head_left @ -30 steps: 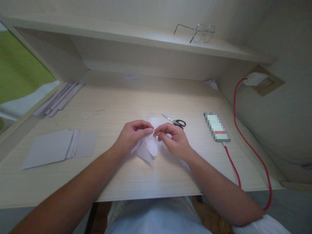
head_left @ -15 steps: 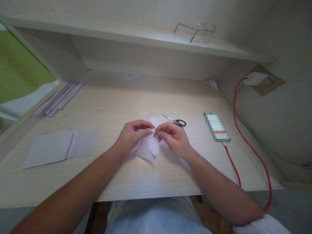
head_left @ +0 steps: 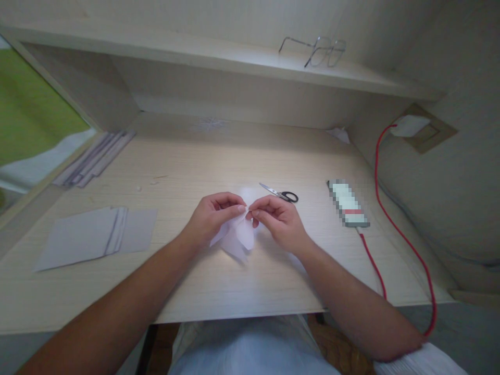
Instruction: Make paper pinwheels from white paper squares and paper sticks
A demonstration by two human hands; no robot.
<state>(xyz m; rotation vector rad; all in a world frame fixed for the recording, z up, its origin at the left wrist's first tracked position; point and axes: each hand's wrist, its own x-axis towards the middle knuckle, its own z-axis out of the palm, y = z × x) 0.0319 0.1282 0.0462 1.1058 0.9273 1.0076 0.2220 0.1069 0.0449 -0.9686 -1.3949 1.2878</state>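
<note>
A piece of white folded paper (head_left: 236,240), with several flaps fanning downward, hangs between my hands above the desk. My left hand (head_left: 213,217) pinches its upper end between thumb and fingers. At the same narrow tip, the thumb and forefinger of my right hand (head_left: 279,221) are pressed together on the paper; the exact contact is too small to make out. Just beyond my right hand lies a pair of scissors (head_left: 288,196) with black handles, blades pointing left.
Flat paper sheets (head_left: 78,237) lie on the desk at left, with folded paper strips (head_left: 97,159) behind. A phone (head_left: 349,203) with a red cable (head_left: 373,265) is at right. White scraps (head_left: 211,124) are at the back; eyeglasses (head_left: 323,50) rest on the shelf (head_left: 219,54).
My fingertips have shifted very slightly at the paper's tip, and less of the tip shows between them. Everything else stays in place.
</note>
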